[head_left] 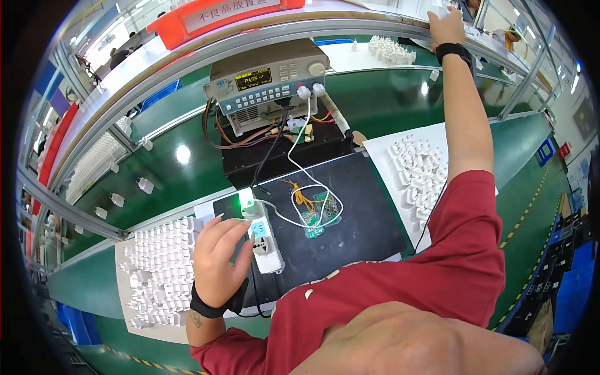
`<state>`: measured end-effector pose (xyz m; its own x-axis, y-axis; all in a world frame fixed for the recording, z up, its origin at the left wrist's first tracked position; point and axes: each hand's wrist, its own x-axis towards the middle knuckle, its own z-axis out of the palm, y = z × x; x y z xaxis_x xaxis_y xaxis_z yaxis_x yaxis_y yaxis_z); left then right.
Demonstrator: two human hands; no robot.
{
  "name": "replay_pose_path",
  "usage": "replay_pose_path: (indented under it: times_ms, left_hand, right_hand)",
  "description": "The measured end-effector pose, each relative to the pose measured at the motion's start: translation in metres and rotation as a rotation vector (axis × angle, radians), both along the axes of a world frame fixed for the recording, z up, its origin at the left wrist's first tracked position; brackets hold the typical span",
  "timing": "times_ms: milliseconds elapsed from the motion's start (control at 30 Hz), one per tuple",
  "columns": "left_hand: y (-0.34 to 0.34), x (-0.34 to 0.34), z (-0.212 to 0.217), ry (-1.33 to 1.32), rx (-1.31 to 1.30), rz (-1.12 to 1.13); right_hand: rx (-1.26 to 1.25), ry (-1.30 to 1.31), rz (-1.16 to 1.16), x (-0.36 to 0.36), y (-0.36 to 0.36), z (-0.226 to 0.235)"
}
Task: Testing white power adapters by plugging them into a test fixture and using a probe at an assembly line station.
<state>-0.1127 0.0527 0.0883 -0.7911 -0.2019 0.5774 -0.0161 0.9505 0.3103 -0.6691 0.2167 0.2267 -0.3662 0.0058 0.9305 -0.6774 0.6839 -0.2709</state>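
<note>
Left hand rests with loosely spread fingers on the white power strip, which lies on the black mat just right of the hand. Right hand reaches to the upper shelf far beyond the strip, seemingly gripping a small white piece; grip unclear at the rim.

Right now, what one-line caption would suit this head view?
Left hand rests on a white power strip while the right hand reaches up to the shelf.

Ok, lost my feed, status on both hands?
Left hand rests fingers on white power strip. Right hand reaches up to the top shelf. Nothing in the way.
</note>
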Motion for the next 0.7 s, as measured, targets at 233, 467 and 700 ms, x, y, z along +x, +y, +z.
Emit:
replay_pose_path:
  times_ms: [233,467,700]
  left_hand:
    - [0.008,-0.021,-0.011,0.092,0.95,-0.152]
    - [0.001,-0.027,-0.046,0.28,1.453,-0.531]
    - [-0.006,0.007,-0.079,0.125,1.395,-0.197]
  right_hand:
    - [0.111,0.437,0.786,0.195,-0.041,-0.049]
    - [0.395,0.694,1.61,0.349,-0.095,-0.145]
    - [0.725,0.509,1.455,0.376,-0.093,-0.162]
